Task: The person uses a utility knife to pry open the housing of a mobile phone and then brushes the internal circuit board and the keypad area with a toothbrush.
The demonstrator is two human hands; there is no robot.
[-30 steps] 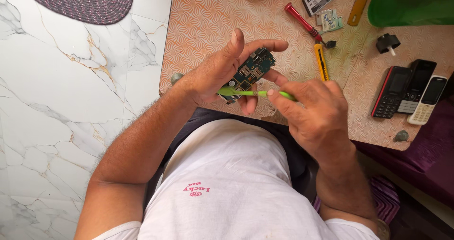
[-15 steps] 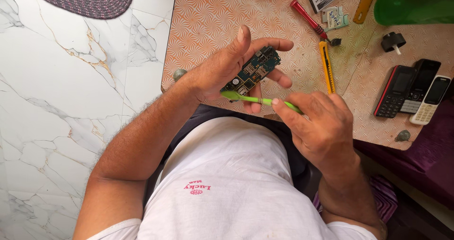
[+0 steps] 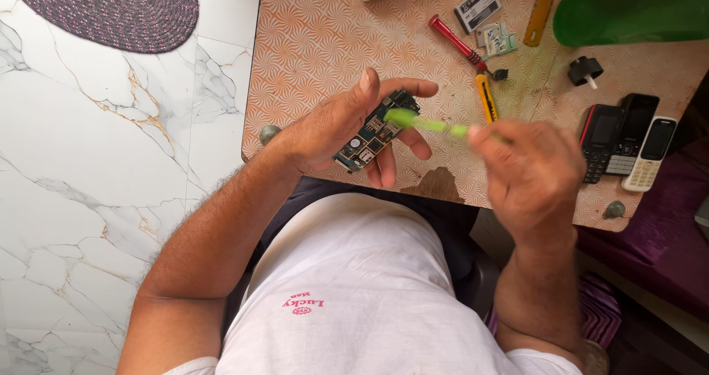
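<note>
Over table [image 3: 310,42], circuit board [image 3: 373,133] between hands.

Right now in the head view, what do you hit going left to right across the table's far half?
Red screwdriver → yellow ruler → black plug → black phone → white phone. The left hand holds a circuit board; the right hand holds a green brush.

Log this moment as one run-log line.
left hand: holds circuit board | right hand: holds green brush, head on board | table: red screwdriver, three phones
</note>
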